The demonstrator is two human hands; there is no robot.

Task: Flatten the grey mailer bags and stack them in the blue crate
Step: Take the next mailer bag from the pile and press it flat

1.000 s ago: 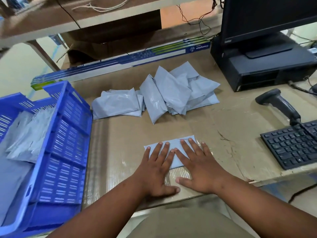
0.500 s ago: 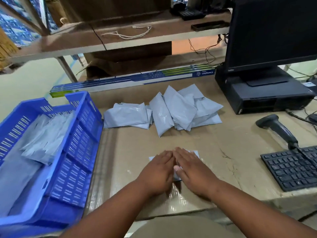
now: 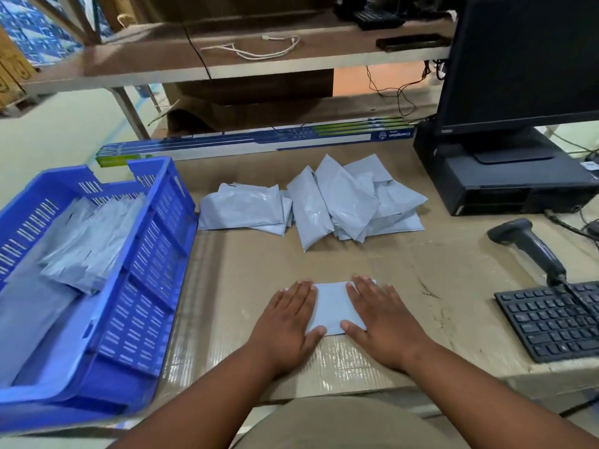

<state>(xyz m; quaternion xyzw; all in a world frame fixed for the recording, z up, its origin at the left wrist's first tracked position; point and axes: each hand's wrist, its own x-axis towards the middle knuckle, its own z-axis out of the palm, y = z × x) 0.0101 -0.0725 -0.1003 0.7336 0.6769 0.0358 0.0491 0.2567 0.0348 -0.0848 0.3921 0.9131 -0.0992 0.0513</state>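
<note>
A small grey mailer bag (image 3: 334,307) lies flat on the cardboard-covered table near its front edge. My left hand (image 3: 287,322) presses its left part with straight fingers. My right hand (image 3: 384,319) presses its right part the same way, and a strip of bag shows between them. A loose pile of puffy grey mailer bags (image 3: 327,202) sits further back at the table's middle. The blue crate (image 3: 155,254) stands at the left, with flattened grey bags (image 3: 84,251) stacked inside it.
A black keyboard (image 3: 554,319) and a barcode scanner (image 3: 531,244) are at the right. A monitor (image 3: 522,59) on a black computer case (image 3: 505,179) fills the back right. A long blue-and-white box (image 3: 259,144) lies along the back, under a shelf.
My hands were together over the bag's middle half a second ago; now they have slid apart to its left and right sides. The camera has tilted upward.
</note>
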